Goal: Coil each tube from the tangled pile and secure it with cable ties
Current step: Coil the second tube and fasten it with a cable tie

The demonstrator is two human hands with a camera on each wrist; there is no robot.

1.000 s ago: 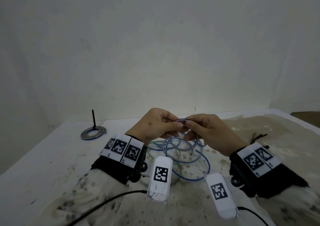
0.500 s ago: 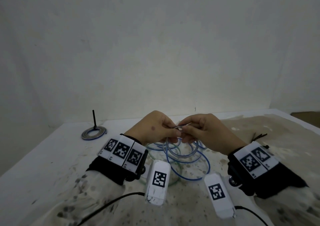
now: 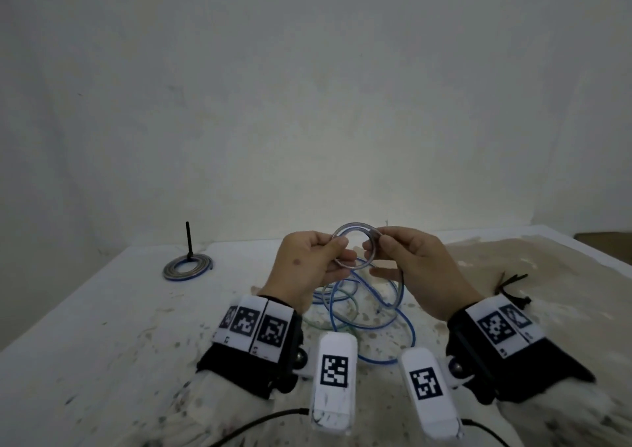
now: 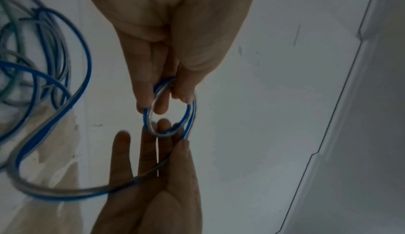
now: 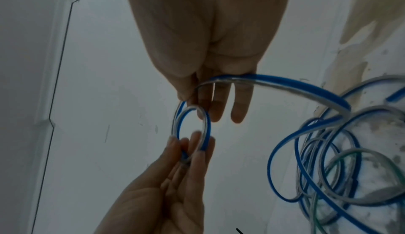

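A small ring of clear tube with a blue stripe (image 3: pixel 355 225) is held up above the table between both hands. My left hand (image 3: pixel 337 250) pinches its left side between thumb and fingers (image 4: pixel 144 99). My right hand (image 3: pixel 378 248) pinches the right side, thumb on top. In the right wrist view the ring (image 5: pixel 207 128) continues as one tube (image 5: pixel 285 83) that passes under my right fingers and down to the tangled pile (image 5: pixel 328 159). The pile (image 3: pixel 359 306) of blue-striped, clear and greenish tubes lies on the table below the hands.
A finished flat coil (image 3: pixel 187 268) lies at the far left of the white table (image 3: pixel 102 309), with a black cable tie (image 3: pixel 188 238) standing upright from it. Loose black cable ties (image 3: pixel 513 286) lie on the stained beige cloth (image 3: pixel 547 262) at the right. A wall rises just behind the table.
Both hands have risen and drawn slightly apart. The tube, earlier bunched between the fingertips, now stands as an open ring facing me.
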